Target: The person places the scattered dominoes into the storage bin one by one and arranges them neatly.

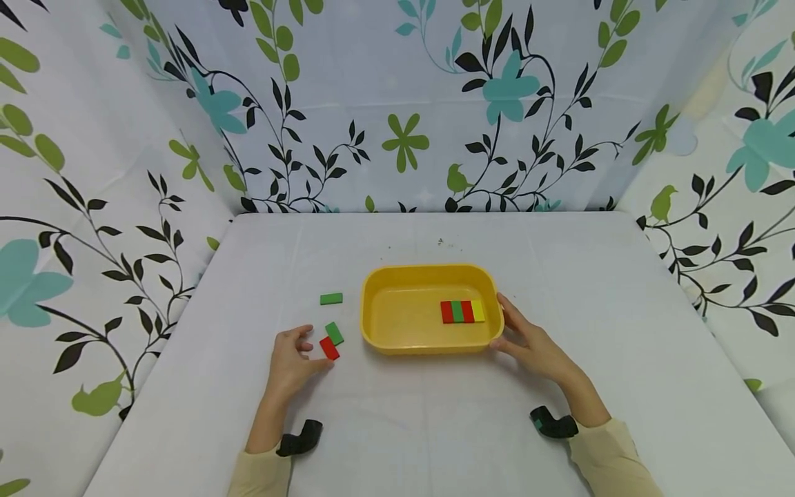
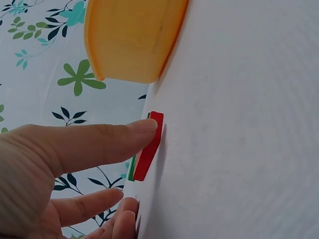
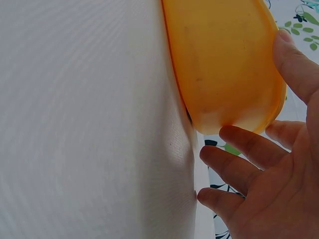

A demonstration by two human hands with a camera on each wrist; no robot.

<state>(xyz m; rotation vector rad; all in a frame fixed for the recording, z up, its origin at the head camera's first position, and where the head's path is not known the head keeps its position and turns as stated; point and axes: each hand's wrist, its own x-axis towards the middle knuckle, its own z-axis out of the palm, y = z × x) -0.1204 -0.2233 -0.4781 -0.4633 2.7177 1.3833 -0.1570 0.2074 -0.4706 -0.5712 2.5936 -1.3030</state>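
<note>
My left hand (image 1: 290, 366) reaches low over the table, its thumb tip touching a small red block (image 1: 330, 348). In the left wrist view the thumb (image 2: 99, 144) rests on the red block (image 2: 149, 149), with the other fingers apart from it. A green block (image 1: 334, 334) lies against the red one. Another green block (image 1: 332, 299) lies farther back. My right hand (image 1: 534, 348) rests at the right end of a yellow tray (image 1: 397, 348), fingers spread and thumb at the front corner. Inside the tray, a row of red, green, red and yellow blocks (image 1: 457, 312) stands at the right.
A white cloth-covered table (image 1: 422, 428) lies under everything. Leaf-patterned curtains (image 1: 348, 103) hang behind it and at both sides. Each wrist wears a black camera mount (image 1: 301, 438). Small dark specks (image 1: 441, 241) mark the cloth behind the tray.
</note>
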